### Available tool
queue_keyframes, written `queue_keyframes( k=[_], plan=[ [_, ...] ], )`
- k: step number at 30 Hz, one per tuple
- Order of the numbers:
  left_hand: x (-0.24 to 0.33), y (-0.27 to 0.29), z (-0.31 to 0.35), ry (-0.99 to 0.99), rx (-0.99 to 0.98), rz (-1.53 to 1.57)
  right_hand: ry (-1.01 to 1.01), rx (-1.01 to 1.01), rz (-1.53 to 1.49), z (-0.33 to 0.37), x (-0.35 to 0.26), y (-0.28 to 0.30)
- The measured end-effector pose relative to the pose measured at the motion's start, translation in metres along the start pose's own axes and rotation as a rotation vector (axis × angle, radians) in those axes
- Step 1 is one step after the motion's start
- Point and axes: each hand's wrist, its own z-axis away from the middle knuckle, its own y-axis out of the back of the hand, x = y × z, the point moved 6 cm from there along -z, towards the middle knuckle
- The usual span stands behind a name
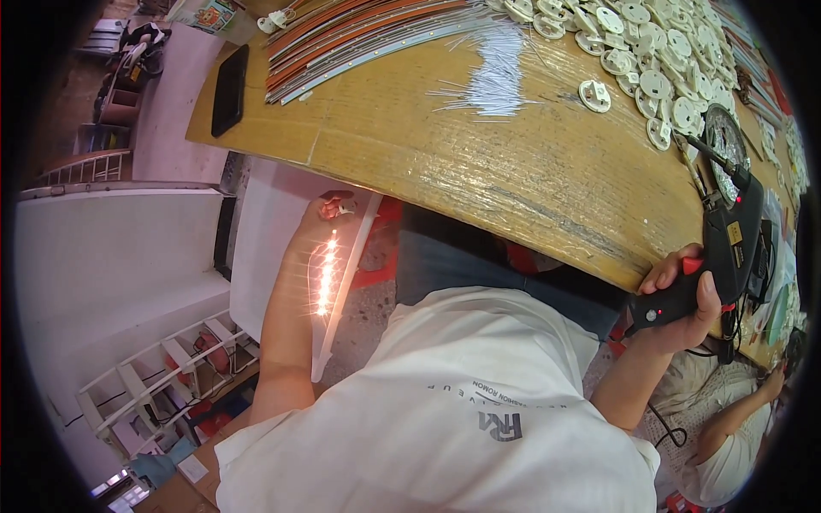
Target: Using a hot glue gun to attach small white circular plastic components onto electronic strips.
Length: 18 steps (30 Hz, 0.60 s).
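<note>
My left hand point(332, 210) is over a white bin beyond the table's left front edge. Its fingers are closed round a small white piece at the end of a glowing LED strip point(326, 278). The lit strip runs back along my forearm, its outline blurred by glare. At the table's right edge, my right hand point(682, 299) grips a black soldering gun point(737, 227) with a red trigger and small red lights. The gun's dark tip lies near a round metal dish point(725, 141) and the white discs.
Many white round plastic bases point(654, 84) are heaped at the far right. White wires point(496, 77) lie mid-table beside a bundle of LED strips point(368, 43). A black phone point(229, 90) rests at the left. Another person point(718, 427) sits close on my right.
</note>
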Motion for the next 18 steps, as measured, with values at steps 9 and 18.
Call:
queue_keyframes(
  k=[9, 18],
  plan=[
    [0.007, -0.007, 0.002, -0.104, 0.1, -0.307, 0.004, 0.01, 0.01, 0.0, 0.0, 0.001],
    [0.008, -0.02, 0.0, -0.263, 0.182, -0.632, 0.013, 0.012, 0.007, 0.0, -0.001, -0.001]
  ],
)
